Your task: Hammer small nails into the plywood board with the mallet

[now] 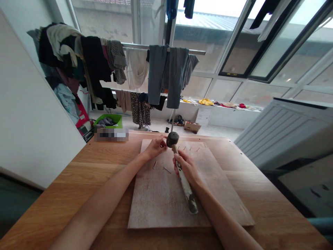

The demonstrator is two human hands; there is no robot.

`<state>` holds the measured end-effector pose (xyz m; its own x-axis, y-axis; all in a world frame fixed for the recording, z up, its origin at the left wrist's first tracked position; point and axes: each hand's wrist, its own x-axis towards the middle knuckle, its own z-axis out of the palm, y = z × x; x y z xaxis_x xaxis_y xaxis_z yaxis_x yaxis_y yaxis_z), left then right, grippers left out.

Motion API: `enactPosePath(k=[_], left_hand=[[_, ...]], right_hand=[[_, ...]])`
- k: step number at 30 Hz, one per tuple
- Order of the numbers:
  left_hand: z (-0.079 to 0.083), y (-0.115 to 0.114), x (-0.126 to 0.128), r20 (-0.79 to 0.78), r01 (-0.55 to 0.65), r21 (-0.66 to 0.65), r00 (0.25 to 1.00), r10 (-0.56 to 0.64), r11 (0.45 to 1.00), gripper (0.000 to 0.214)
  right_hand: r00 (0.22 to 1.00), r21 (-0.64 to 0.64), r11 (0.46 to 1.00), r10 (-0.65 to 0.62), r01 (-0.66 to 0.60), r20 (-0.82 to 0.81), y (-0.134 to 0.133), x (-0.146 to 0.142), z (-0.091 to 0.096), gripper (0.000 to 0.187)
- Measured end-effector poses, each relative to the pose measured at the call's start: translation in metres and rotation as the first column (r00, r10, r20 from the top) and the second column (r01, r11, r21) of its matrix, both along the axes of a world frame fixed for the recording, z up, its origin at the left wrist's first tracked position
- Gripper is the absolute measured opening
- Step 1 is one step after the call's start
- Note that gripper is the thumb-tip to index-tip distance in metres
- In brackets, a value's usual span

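Observation:
My right hand [186,166] grips the upper part of the worn, paint-chipped wooden handle of a mallet [172,139] with a dark, rounded head. The head is raised over the far part of a wooden board [166,201]. My left hand [157,147] is beside the mallet head, thumb and fingers pinched together near the board's far edge. Whatever is between those fingertips is too small to make out. Several thin nails [190,149] stand in a row in the board, right of the mallet head. Two loose nails, one [155,165] and another [167,170], lie nearer to me.
The board rests on a wooden table [91,180]. Beyond its far edge are a green basin [114,119] with cloth, a cardboard box [191,127] and a rack of hanging clothes [156,73]. A white ribbed panel [283,128] stands at the right.

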<state>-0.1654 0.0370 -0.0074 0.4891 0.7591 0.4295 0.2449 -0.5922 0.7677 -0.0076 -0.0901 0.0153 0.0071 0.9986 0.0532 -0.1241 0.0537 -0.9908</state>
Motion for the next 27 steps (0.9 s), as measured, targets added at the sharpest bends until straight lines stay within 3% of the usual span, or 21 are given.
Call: enactPosePath(k=[17, 20, 23, 27], left_hand=[[0.003, -0.002, 0.001, -0.096, -0.004, -0.005, 0.995, 0.003, 1.000, 0.037], [0.014, -0.005, -0.004, -0.169, -0.013, -0.012, 0.986, 0.011, 1.000, 0.030], [0.034, -0.011, -0.011, -0.293, 0.081, -0.035, 0.952, -0.088, 0.996, 0.019], [0.063, -0.034, -0.013, -0.522, 0.275, -0.100, 0.804, -0.285, 0.956, 0.026]], right_hand=[[1.000, -0.010, 1.000, -0.014, 0.014, -0.001, -0.001, 0.002, 0.001, 0.032], [0.998, 0.007, 0.998, -0.055, 0.055, -0.025, -0.002, 0.003, 0.003, 0.032], [0.994, 0.009, 0.994, -0.106, 0.106, -0.040, -0.002, 0.004, 0.006, 0.034], [0.987, 0.021, 0.987, -0.156, 0.156, -0.040, -0.002, 0.005, 0.007, 0.033]])
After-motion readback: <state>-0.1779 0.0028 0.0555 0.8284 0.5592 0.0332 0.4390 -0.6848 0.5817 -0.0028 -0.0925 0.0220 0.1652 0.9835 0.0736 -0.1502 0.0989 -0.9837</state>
